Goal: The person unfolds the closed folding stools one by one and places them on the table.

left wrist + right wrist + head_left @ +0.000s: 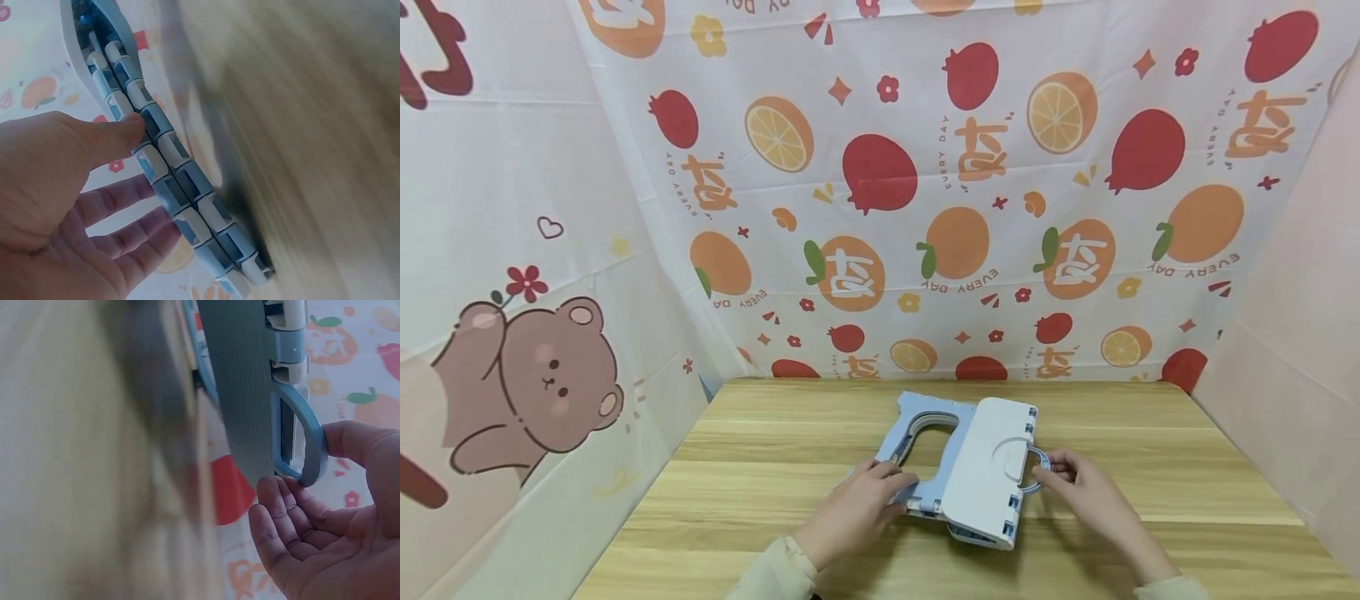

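Note:
A blue-and-white folding stool (977, 475) lies partly folded on the wooden table, its white panel toward the right and a blue leg frame (951, 433) with a large arched opening toward the left. My left hand (861, 508) grips the leg frame's near left edge. In the left wrist view, the thumb lies on a row of blue and white hinge knuckles (167, 150), with the other fingers behind. On the opposite side, my right hand (1086, 492) pinches the stool's blue loop handle (317, 440) between thumb and fingers.
The wooden table (760, 467) extends around the stool on all sides. Behind it hangs a fruit-print cloth (880, 242). A bear-print cloth (565, 375) closes off the left, and a pale cloth (1285, 333) the right.

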{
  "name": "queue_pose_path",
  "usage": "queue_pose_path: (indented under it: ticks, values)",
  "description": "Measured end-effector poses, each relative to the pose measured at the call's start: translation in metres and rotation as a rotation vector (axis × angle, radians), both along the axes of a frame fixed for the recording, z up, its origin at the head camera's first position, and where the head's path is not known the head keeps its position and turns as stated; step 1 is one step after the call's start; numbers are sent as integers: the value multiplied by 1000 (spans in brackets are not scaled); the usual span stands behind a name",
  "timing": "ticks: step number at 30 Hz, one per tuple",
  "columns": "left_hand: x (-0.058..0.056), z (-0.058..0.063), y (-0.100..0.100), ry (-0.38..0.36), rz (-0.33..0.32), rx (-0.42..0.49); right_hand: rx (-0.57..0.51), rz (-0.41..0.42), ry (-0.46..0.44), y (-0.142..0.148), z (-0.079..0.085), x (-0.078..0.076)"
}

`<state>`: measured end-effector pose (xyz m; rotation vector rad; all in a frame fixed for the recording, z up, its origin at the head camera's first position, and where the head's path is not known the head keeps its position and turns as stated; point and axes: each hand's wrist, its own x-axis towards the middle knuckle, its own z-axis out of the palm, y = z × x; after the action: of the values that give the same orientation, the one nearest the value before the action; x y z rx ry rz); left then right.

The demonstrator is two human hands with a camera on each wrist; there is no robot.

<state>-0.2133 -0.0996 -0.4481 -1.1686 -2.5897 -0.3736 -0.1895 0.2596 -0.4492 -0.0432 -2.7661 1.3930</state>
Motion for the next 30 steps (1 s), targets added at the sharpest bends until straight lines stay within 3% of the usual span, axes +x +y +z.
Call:
queue_pose_path:
  ticks: [6,12,17,30]
  values:
    - [-1,3,4,10,-50,55,-35,-11,50,0,27,1]
    - [4,10,9,-28,-62,96,-69,-37,105,-4,51,2]
    - [9,11,13,-36,-63,141,-36,-56,159,-13,72,5]
    - [14,8,21,-51,-50,196,-53,-12,263,-42,93,0]
